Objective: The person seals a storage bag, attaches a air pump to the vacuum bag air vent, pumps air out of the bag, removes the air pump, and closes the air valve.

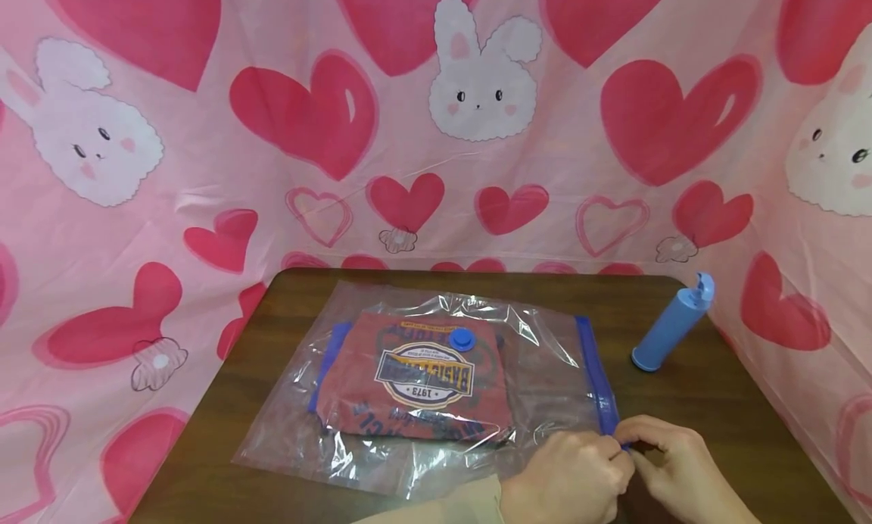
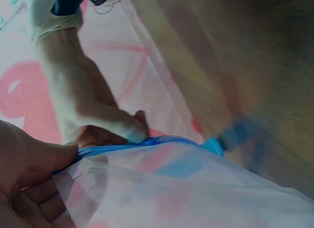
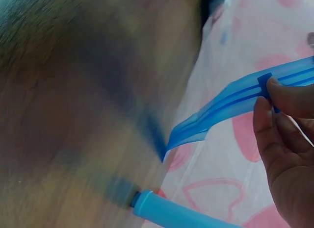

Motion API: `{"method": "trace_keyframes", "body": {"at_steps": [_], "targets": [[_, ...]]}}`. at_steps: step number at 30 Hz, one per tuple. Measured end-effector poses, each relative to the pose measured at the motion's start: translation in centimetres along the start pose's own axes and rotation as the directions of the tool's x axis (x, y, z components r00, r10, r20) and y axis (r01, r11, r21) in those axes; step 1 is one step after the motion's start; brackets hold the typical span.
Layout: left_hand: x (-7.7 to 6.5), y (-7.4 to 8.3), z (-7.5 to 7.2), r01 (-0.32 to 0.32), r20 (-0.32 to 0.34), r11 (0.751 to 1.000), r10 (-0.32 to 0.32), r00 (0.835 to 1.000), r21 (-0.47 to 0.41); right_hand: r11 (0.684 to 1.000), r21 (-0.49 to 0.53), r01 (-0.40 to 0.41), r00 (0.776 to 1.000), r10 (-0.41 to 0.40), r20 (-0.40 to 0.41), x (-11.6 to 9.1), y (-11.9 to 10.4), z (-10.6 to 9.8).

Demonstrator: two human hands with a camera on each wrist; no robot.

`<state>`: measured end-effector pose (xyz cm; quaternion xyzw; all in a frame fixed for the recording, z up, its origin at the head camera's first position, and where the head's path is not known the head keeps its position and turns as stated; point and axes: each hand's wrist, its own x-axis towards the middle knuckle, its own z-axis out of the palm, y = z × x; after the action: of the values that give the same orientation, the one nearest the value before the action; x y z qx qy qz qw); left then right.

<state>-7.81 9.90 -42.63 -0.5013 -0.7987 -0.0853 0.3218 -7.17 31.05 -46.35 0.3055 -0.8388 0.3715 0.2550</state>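
Observation:
A clear vacuum storage bag lies flat, with a folded red printed T-shirt inside and a round blue valve over it. Along the bag's right edge runs a blue zip strip. My left hand pinches the near end of this strip; the left wrist view shows its thumb on top of the blue edge. Close beside it, my right hand holds a small dark blue slider between thumb and fingertips, set across the strip.
On the right of the brown wooden table a blue hand pump stands upright. A pink cloth with hearts and rabbits hangs behind the table and along its sides. Something blue shows under the T-shirt's left edge.

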Motion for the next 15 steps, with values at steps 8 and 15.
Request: {"method": "trace_keyframes", "body": {"at_steps": [8, 15], "targets": [[-0.2, 0.1, 0.0, 0.009, 0.005, 1.000, -0.009, 1.000, 0.003, 1.000, 0.012, -0.026, 0.999, 0.026, 0.023, -0.8, 0.9, 0.4], [-0.3, -0.1, 0.2, 0.038, 0.079, 0.998, -0.042, 0.996, 0.040, 0.999, 0.014, 0.035, 0.999, -0.035, 0.026, -1.0, 1.6, 0.5]]}}
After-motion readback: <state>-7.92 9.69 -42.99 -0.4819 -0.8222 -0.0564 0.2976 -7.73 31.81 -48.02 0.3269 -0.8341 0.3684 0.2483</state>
